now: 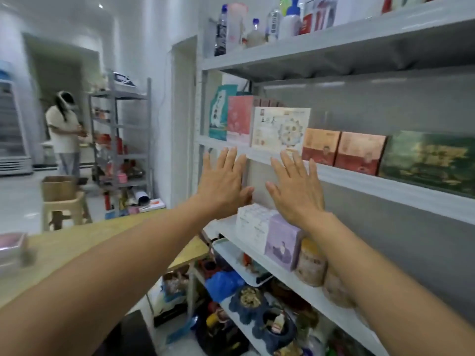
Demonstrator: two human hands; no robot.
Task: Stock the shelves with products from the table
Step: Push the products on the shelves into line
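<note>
Below the cream box (280, 129) on the shelf (359, 181), left hand (223, 183) and right hand (295, 191) spread flat, empty; placing looks done, table (77, 242) next.

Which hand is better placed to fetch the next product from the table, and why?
Probably left: the left hand is open, holds nothing, and its forearm passes over the table, which lies on that side.
</note>
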